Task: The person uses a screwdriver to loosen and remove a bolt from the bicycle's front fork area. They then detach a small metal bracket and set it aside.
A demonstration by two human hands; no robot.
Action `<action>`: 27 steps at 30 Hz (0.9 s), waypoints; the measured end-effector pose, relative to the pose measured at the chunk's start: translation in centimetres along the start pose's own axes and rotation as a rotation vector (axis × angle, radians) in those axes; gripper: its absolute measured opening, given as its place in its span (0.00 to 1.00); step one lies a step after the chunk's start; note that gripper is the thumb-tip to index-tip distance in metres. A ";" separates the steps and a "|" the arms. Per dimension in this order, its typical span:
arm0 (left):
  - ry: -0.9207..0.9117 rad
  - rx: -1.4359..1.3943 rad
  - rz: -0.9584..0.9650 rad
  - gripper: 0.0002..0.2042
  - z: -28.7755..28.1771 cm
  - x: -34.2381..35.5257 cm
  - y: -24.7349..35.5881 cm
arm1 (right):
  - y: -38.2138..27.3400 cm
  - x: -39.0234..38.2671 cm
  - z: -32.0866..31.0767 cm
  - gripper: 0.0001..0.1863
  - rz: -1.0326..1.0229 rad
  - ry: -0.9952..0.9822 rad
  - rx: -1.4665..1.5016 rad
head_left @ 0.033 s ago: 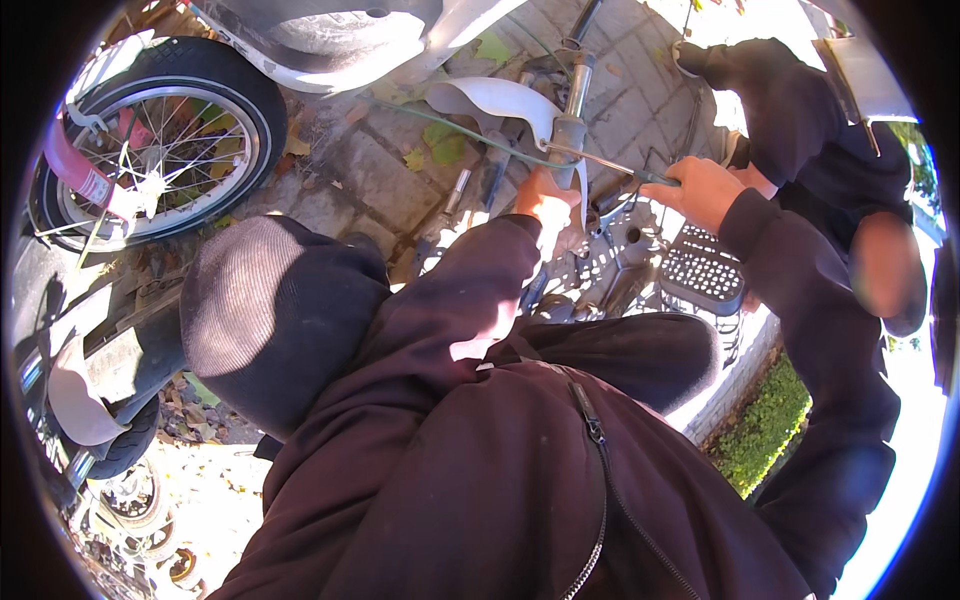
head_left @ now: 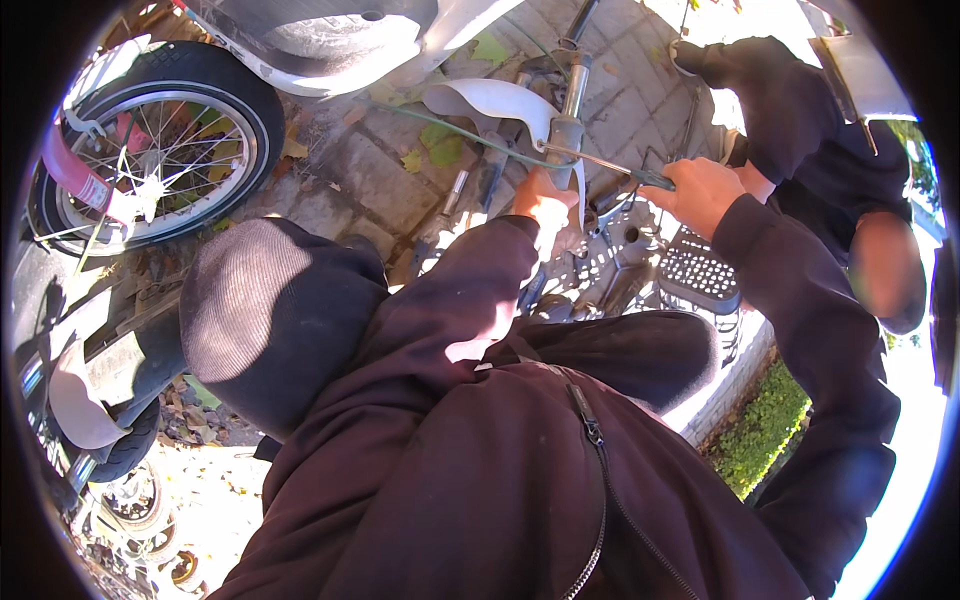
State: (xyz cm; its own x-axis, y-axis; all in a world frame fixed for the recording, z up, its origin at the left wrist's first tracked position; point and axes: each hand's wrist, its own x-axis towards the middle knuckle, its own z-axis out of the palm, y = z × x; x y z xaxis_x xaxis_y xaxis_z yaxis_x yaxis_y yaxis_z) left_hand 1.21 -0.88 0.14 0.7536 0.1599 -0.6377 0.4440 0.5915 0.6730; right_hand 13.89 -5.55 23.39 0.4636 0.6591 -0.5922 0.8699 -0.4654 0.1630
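In my right hand [head_left: 708, 190] is a screwdriver [head_left: 654, 180] with a dark green handle. Its thin metal shaft points left, and the tip meets a front fork [head_left: 566, 132] beside the bracket of a curved white mudguard [head_left: 490, 98]. Closed around the lower part of that fork is my left hand [head_left: 548, 198]; its fingertips are partly hidden. A green cable [head_left: 455, 126] runs past the mudguard toward the fork. Below my hands lie several metal parts [head_left: 600, 255] in patchy sunlight.
A spoked wheel [head_left: 262, 125] with a pink fork leg stands at the left. At the top is a large white shell [head_left: 420, 50]. A person in dark clothes [head_left: 785, 105] is close on the right, near a perforated dark plate [head_left: 700, 275]. Leaves lie on the paving.
My right hand and the screwdriver handle have shifted very slightly left. Otherwise the scene looks the same.
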 end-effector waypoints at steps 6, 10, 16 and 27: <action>0.022 -0.011 -0.053 0.12 0.1 -0.1 0.0 | 0.4 -0.7 0.6 0.22 -0.089 0.061 -0.302; 0.022 -0.068 -0.053 0.10 0.1 -0.2 0.3 | 1.5 0.7 -1.2 0.23 0.266 -0.312 0.646; -0.084 -0.130 -0.114 0.18 -0.7 -0.1 0.6 | 3.2 -0.2 -1.4 0.24 0.594 -0.679 1.400; -0.153 -0.228 -0.188 0.06 -0.6 0.0 1.7 | 1.7 1.4 -1.7 0.25 0.466 -0.537 0.753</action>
State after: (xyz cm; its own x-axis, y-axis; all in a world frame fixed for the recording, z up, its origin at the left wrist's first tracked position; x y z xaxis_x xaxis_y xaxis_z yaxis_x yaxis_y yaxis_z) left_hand 1.66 0.55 1.08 0.7403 -0.0789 -0.6676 0.4754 0.7637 0.4369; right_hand 16.30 -4.43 24.25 0.4306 0.0542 -0.9009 0.2072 -0.9775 0.0402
